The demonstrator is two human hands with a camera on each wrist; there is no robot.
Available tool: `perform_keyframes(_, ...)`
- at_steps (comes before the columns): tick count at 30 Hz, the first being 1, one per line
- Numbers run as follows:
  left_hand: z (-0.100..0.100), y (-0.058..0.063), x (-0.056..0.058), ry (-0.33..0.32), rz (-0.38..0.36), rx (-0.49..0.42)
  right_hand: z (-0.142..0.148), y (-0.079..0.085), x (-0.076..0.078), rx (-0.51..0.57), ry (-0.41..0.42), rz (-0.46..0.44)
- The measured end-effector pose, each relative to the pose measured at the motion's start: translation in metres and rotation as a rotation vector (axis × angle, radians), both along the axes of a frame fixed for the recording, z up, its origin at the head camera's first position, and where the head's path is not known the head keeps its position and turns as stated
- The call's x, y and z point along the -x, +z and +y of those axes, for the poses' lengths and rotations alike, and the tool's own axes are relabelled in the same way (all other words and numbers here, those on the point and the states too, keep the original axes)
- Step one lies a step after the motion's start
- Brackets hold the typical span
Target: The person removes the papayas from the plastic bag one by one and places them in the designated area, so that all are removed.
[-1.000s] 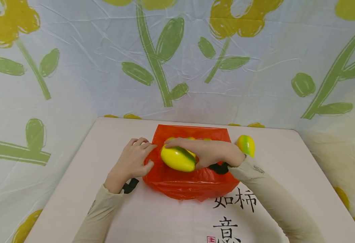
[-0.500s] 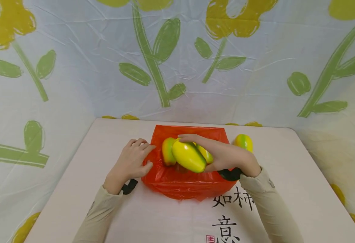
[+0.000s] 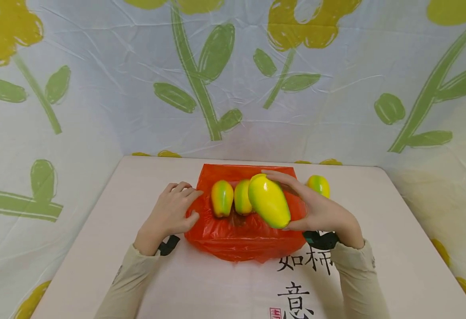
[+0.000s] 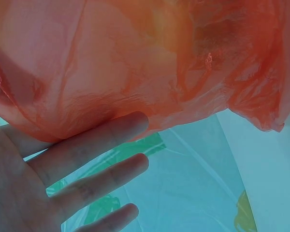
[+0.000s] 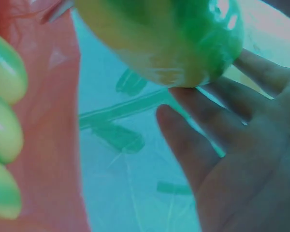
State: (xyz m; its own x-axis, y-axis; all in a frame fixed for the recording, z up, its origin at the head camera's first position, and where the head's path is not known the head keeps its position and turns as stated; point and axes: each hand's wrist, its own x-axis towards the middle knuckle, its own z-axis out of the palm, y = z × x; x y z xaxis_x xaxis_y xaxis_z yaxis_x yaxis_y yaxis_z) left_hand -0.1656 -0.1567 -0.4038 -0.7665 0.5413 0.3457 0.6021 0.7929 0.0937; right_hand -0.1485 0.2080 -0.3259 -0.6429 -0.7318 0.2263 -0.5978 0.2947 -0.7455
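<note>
In the head view my right hand [image 3: 316, 208] holds a glossy yellow-green mango [image 3: 269, 201] between thumb and fingers, above the right part of an open red plastic bag [image 3: 249, 248]. The right wrist view shows the mango's [image 5: 169, 43] underside against the fingertips. Two mangoes with an orange tint, a left one [image 3: 222, 198] and a middle one [image 3: 242, 197], sit in the bag; the held mango partly covers the middle one. My left hand [image 3: 171, 210] is at the bag's left side. In the left wrist view its fingers [image 4: 96, 145] are extended, one against the red plastic.
Another mango [image 3: 319, 186] lies on the table right of the bag, partly behind my right hand. Black brush characters [image 3: 294, 297] mark the pale table [image 3: 201, 288] in front. A flower-printed cloth [image 3: 137, 110] hangs behind the table.
My right hand has moved right with the mango, from over the bag's left half to its right half. This uncovers mangoes inside the bag. My left hand stays nearly still.
</note>
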Motion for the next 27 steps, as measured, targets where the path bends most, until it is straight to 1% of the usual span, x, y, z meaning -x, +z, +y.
perform_keyframes(4,0.0,0.0,0.001,0.001,0.0,0.004,0.015,-0.008,-0.003,0.105,-0.014,-0.001)
perform_keyframes(10,0.001,0.001,0.0,0.006,-0.01,0.008,0.043,-0.025,-0.001,0.273,-0.05,0.08)
perform_keyframes(15,0.001,0.002,0.0,0.006,-0.017,0.007,0.065,-0.033,0.002,0.394,-0.068,0.099)
perform_keyframes(22,0.001,0.001,-0.001,0.004,-0.021,0.002,0.088,-0.041,0.006,0.471,-0.104,0.12)
perform_keyframes(27,0.001,0.001,0.0,0.001,-0.015,0.009,0.103,-0.047,0.01,0.542,-0.104,0.111)
